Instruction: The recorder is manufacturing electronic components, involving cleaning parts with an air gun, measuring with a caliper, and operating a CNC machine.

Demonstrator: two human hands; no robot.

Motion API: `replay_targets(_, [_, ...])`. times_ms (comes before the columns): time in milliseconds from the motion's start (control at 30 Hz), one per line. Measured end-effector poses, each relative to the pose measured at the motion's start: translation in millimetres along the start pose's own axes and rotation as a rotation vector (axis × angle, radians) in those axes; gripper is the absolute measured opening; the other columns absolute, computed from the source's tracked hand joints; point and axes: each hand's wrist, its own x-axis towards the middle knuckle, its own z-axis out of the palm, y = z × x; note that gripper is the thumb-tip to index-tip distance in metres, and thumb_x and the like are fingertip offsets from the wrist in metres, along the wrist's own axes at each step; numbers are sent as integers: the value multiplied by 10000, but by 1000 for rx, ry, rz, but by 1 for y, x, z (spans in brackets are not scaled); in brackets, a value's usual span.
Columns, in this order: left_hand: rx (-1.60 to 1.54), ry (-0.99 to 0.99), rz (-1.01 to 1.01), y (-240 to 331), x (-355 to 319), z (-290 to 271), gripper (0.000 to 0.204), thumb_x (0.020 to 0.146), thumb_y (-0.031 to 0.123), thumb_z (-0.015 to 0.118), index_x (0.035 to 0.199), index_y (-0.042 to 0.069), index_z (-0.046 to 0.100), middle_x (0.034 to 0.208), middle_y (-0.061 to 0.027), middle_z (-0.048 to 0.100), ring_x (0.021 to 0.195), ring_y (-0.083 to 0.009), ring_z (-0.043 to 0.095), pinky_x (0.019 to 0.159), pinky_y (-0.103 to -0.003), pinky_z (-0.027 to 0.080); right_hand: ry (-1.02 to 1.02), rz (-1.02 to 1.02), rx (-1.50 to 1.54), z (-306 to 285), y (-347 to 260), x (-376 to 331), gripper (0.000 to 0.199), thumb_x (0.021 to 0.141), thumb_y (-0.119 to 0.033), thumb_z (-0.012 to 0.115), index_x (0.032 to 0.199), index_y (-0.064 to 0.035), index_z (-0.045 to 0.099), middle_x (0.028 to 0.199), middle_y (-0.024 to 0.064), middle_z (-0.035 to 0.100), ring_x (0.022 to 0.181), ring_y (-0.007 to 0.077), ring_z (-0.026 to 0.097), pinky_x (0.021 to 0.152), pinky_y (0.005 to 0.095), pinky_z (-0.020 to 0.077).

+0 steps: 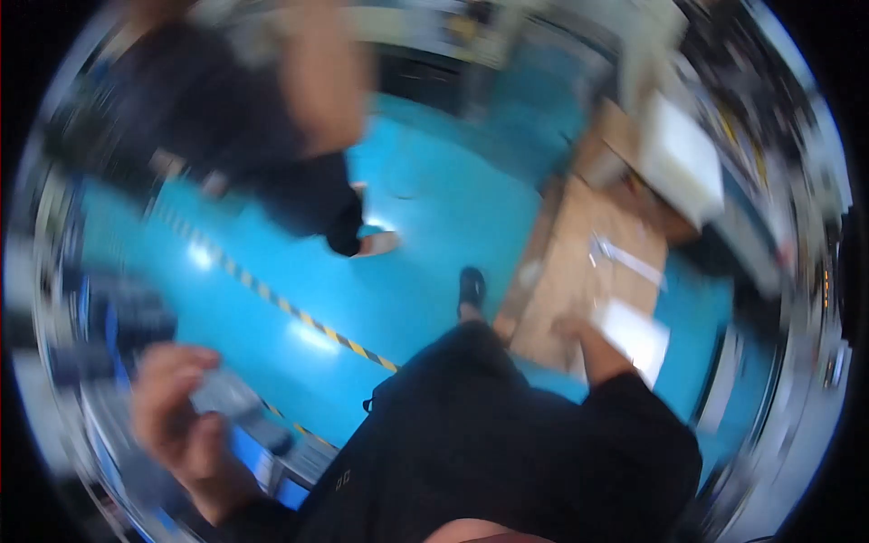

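My left hand (186, 430) is raised at the lower left. Its fingers are half curled, with a gap to the thumb and nothing seen between them. On the right, my right hand (579, 333) reaches over a wooden-coloured tabletop (552, 294), beside a white block-like thing (638, 337). Motion smears its fingers, so I cannot tell whether it touches the white thing or grips anything. A pale strip-shaped thing (629, 262) lies farther back on the same top.
Another person in dark clothes (272, 172) stands at the far left, with a bare arm (326, 77) in view. A cardboard box (605, 145) and a large white block (681, 163) stand at the back right. Yellow-black tape (299, 315) crosses the blue floor (434, 181). Grey-blue equipment (235, 403) is behind my left hand.
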Motion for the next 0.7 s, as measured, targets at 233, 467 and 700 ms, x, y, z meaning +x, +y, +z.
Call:
replay_targets(233, [342,-1198,-670,-192,-118,247,463,907,231,634,1323,60,527,1283,-167,591,1129,-342,591,960,-409,469,760,505,246,-178,102,13,267,837,-222,560,982,-35,683,1028,222,664,977,388,641,877,485,501])
replay_targets(467, [-323,-1124,-1350,-294,-205,217,354,934,266,533,1253,116,578,1183,-217,609,1140,-377,554,979,-445,450,482,645,-112,-244,220,42,291,922,-237,497,1152,-132,642,1128,122,667,1067,318,633,927,453,495])
replay_targets(700, [120,-869,-1676,-274,18,337,384,886,216,624,1229,47,587,1053,-111,665,907,-211,642,736,-351,532,342,399,-210,-253,248,63,222,853,-168,562,1046,-151,671,1075,135,663,1020,295,646,862,443,512])
